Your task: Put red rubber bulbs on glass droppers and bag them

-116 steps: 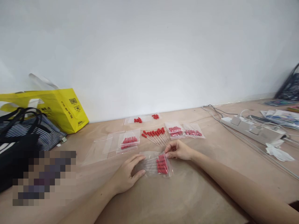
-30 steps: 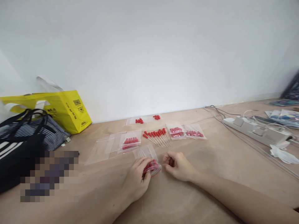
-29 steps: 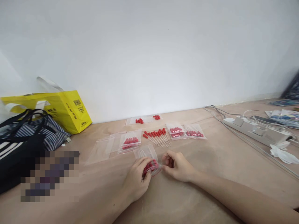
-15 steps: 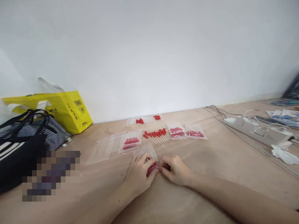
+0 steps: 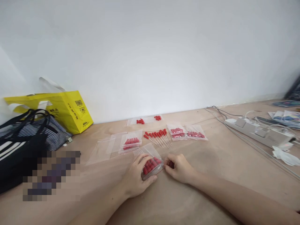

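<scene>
A clear zip-lock bag [image 5: 153,167] of red-tipped sticks lies on the table with its seal edge towards me. My left hand [image 5: 138,178] curves round the bag's left side, fingers on top and thumb along the near edge. At the bag's right corner, the thumb and fingers of my right hand [image 5: 178,168] are pinched together. Just beyond lies a fan of loose red-tipped sticks [image 5: 159,137]. Two overlapping filled bags [image 5: 131,142] lie left of the fan, and more filled bags [image 5: 195,132] lie to its right.
Flat, clear bags [image 5: 100,150] lie at the left. Near the wall, another bag [image 5: 148,120] holds two red clusters. A yellow bag [image 5: 70,109] and a black-and-striped bag [image 5: 30,140] stand left. On the right are a power strip [image 5: 257,129], cables and a crumpled tissue [image 5: 286,155].
My left thumb and fingers have spread apart, showing more of the bag and its red tips. My right hand has shifted slightly right, still pinching at the corner.
</scene>
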